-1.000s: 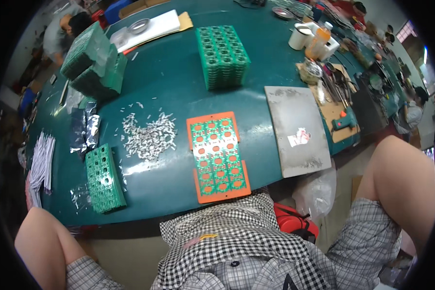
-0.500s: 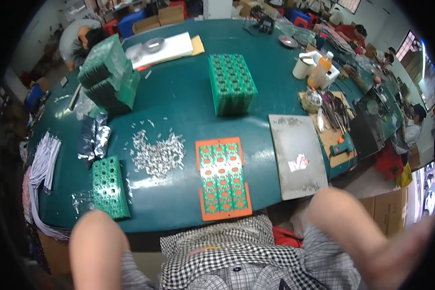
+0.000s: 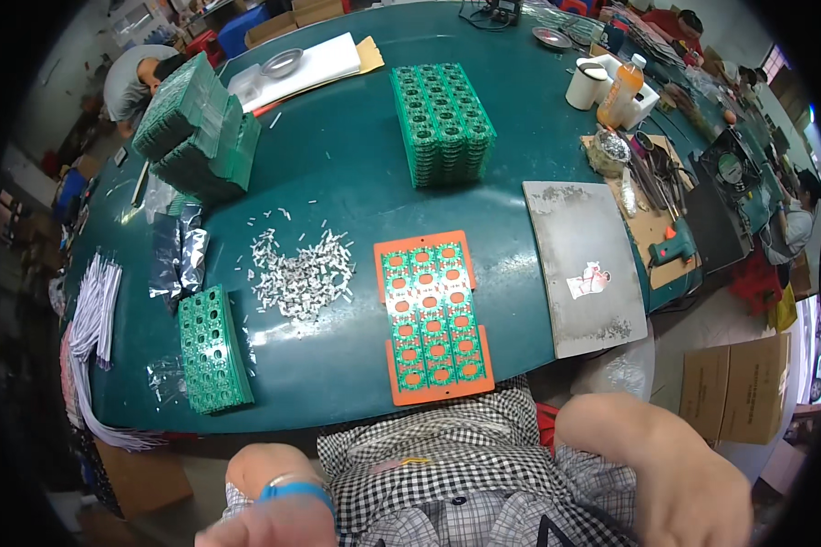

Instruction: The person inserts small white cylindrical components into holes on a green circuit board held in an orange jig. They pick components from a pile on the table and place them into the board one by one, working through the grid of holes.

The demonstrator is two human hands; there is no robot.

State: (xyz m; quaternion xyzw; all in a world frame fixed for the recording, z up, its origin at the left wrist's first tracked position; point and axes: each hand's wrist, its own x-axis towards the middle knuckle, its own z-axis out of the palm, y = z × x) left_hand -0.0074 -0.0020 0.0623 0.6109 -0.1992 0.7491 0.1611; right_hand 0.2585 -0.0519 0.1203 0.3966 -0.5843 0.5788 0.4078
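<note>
My left hand [image 3: 269,527], with a blue band at the wrist, is bent back at the lower edge. Its fingers are cut off and blurred. My right hand [image 3: 693,497] hangs at the lower right, knuckles up, its fingertips out of view. Neither hand touches anything on the table. Nearest to both, at the front edge, lies an orange fixture plate [image 3: 442,392] holding a green circuit board panel [image 3: 431,316] with rows of cutouts. To its left are a heap of small white parts [image 3: 303,273] and a stack of green panels [image 3: 214,351].
A tall panel stack [image 3: 442,123] stands at the back middle, wrapped stacks [image 3: 196,128] at the back left. White wires [image 3: 96,305] hang over the left edge. A grey metal plate [image 3: 584,264], tools and an orange bottle [image 3: 620,91] are at right. Other people work beyond.
Both forearms have swung: my left hand has come into view at the lower edge, and my right hand has moved inward from the far right. The view has shifted slightly. Table items look unmoved.
</note>
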